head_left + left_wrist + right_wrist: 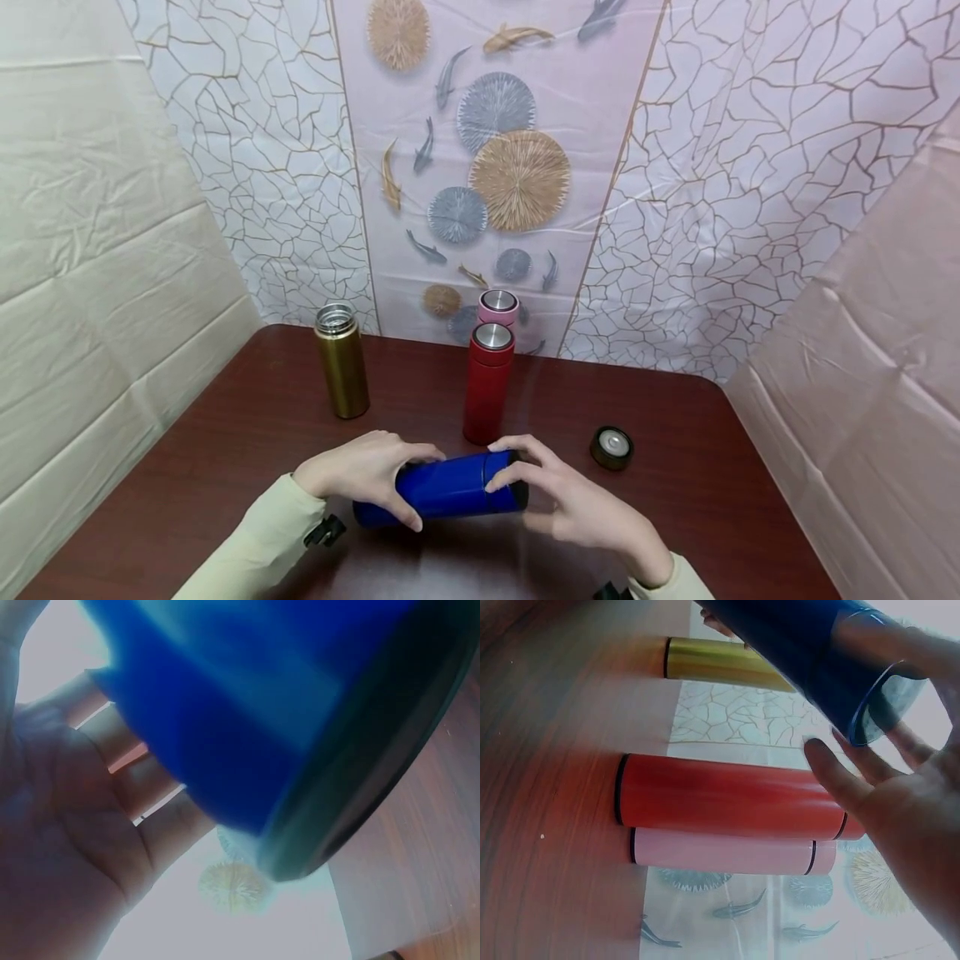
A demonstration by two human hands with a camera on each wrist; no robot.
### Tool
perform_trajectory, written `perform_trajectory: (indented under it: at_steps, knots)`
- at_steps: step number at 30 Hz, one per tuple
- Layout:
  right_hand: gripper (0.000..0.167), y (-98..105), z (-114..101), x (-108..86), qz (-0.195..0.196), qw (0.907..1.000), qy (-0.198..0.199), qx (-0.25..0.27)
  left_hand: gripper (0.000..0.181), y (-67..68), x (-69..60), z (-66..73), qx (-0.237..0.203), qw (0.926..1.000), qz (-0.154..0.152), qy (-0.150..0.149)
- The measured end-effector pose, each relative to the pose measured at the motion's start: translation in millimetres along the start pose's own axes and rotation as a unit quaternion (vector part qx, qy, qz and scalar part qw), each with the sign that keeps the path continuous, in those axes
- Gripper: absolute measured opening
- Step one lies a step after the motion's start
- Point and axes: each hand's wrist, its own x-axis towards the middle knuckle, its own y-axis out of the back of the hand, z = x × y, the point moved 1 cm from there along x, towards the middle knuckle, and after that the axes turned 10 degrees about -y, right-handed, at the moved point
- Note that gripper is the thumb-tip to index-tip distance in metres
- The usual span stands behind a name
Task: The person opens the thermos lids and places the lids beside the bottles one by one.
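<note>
A: The blue bottle (pixel 452 490)?
B: Sideways above the near tabletop (pixel 420 392); left hand (pixel 363 468) grasping, right hand (pixel 581 502) fingers at the lid (pixel 506 500), grip unclear.
A: Handling?
B: Probably stiff, slick; hold mid-body.

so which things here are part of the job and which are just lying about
Part of the job:
blue bottle, gripped by left hand
its lid, with right hand at it

Apparently just lying about:
gold bottle, open
loose cap
red bottle
pink bottle
</note>
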Motion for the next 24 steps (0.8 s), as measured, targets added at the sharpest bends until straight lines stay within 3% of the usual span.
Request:
perform_trajectory:
  at_steps: [6, 10, 13, 18, 24]
  knots:
    - [0.079, -1.5, -1.2, 0.1, 0.005, 0.9941, -0.107, 0.015, 0.070, -0.6, -0.5, 1.6, 0.026, 0.9995, 0.016, -0.008]
    - [0.085, -3.5, 0.1, 2.7, 0.020, 0.9887, -0.147, 0.018, 0.070, 1.2, -0.4, 4.3, 0.045, 0.9986, 0.027, -0.008]
    - [0.079, -4.4, 0.9, 4.8, 0.036, 0.9871, -0.154, 0.026, 0.071, 1.9, -0.8, 5.2, 0.055, 0.9980, 0.030, -0.006]
    - [0.053, -3.4, 2.7, 5.3, 0.060, 0.9853, -0.159, 0.018, 0.071, 0.4, 0.4, 4.2, 0.045, 0.9988, 0.022, 0.004]
    - [0.036, -1.1, 3.6, 4.2, 0.061, 0.9838, -0.168, -0.002, 0.071, 1.5, 3.3, 5.1, 0.046, 0.9987, 0.024, 0.004]
